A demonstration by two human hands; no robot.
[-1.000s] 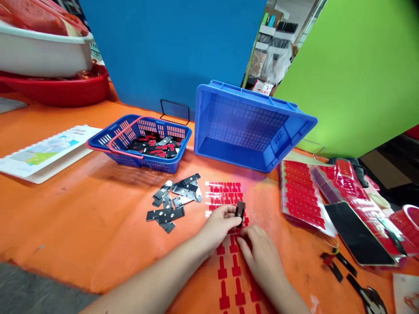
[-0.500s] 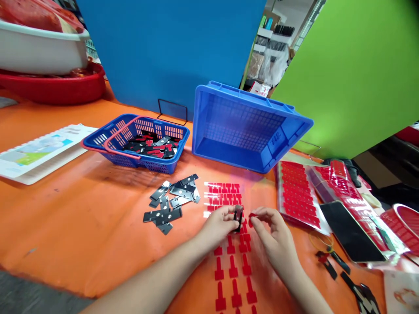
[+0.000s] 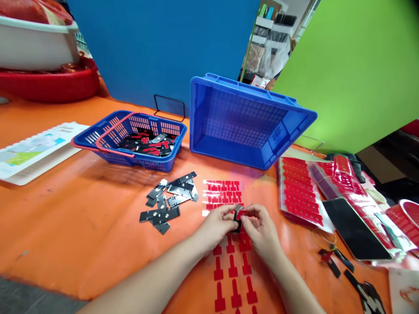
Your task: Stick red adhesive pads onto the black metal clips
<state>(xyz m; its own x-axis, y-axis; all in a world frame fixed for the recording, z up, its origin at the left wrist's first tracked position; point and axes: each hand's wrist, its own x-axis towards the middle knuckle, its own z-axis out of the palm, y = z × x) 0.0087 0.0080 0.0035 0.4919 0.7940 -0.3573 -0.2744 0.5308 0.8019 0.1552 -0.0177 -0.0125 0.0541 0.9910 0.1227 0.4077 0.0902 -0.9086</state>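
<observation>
Broadly, an orange desk (image 3: 81,209) with a smooth, slightly scuffed cover carries everything. At its back a big blue plastic crate (image 3: 245,122) lies tipped on its side, its gridded floor facing the camera. Left of it sits a slotted blue basket (image 3: 131,139) with a red handle, holding black and red pieces. Nearer lies a loose heap of flat, shiny metal plates (image 3: 170,198), and beside it a sheet (image 3: 225,196) of red T-shaped stickers. Both forearms reach in from below, the hands meeting over the sheet. The left hand (image 3: 218,224) pinches a small black plate (image 3: 238,218) upright; the right hand (image 3: 260,231) pinches a red sticker (image 3: 242,213) against its top.
</observation>
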